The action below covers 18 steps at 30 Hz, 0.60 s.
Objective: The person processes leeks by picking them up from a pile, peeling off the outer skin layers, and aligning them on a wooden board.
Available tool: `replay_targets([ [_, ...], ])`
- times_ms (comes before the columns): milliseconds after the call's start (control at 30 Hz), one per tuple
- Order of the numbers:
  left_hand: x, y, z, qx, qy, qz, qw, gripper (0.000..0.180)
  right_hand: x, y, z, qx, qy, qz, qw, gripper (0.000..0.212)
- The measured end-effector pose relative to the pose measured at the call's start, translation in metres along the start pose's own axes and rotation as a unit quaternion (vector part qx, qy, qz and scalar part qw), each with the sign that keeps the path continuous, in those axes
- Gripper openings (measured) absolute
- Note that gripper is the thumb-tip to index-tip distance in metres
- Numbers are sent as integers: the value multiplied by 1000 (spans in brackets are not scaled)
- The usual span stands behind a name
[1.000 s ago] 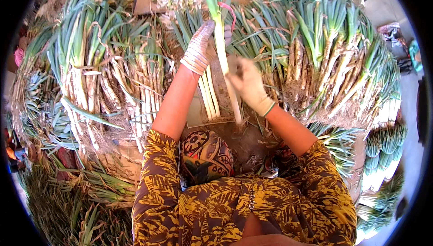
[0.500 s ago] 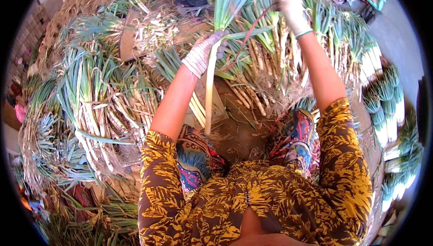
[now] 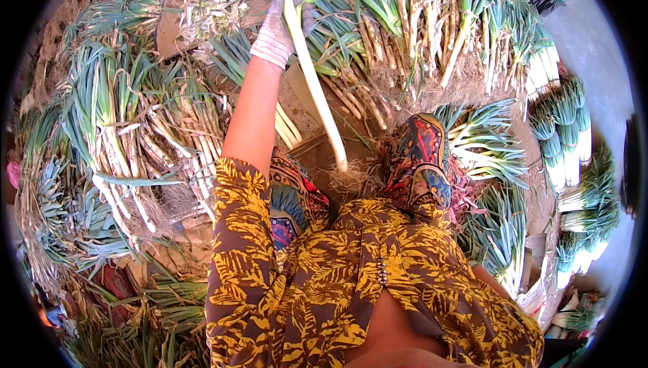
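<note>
My left hand, in a pale glove with grey fingers, is closed around a long green onion at the base of its leaves. The peeled white stalk slants down toward me between my knees. Its lower end meets a tuft of pale roots, and I cannot tell if they are attached. Several white stalks lie below my left wrist. My right hand is out of sight; only a bit of that arm shows at the lower right.
Unpeeled green onions with roots lie heaped at the left and far right. Cleaner ones lie beside my right knee, near red strips. Tied bundles line the right edge. Peelings cover the ground at the far side.
My right hand, which held a reddish strip near the leaves, has swung down and back out of view. The onion in my left hand now tilts, its lower end shifted right.
</note>
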<state>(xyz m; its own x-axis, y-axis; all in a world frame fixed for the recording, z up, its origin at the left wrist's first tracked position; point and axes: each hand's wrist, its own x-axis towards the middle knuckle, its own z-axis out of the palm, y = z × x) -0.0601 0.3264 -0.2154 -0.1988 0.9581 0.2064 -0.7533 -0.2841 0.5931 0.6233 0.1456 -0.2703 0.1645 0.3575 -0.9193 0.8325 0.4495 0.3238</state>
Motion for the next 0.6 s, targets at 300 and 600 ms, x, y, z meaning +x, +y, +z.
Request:
replay_targets([
  [300, -14, -24, 40, 57, 1, -59, 997, 69, -85, -53, -276, 319, 634, -257, 656, 26],
  [600, -7, -45, 48, 112, 42, -43, 992, 60, -45, -268, -462, 661, 34, -644, 383, 31],
])
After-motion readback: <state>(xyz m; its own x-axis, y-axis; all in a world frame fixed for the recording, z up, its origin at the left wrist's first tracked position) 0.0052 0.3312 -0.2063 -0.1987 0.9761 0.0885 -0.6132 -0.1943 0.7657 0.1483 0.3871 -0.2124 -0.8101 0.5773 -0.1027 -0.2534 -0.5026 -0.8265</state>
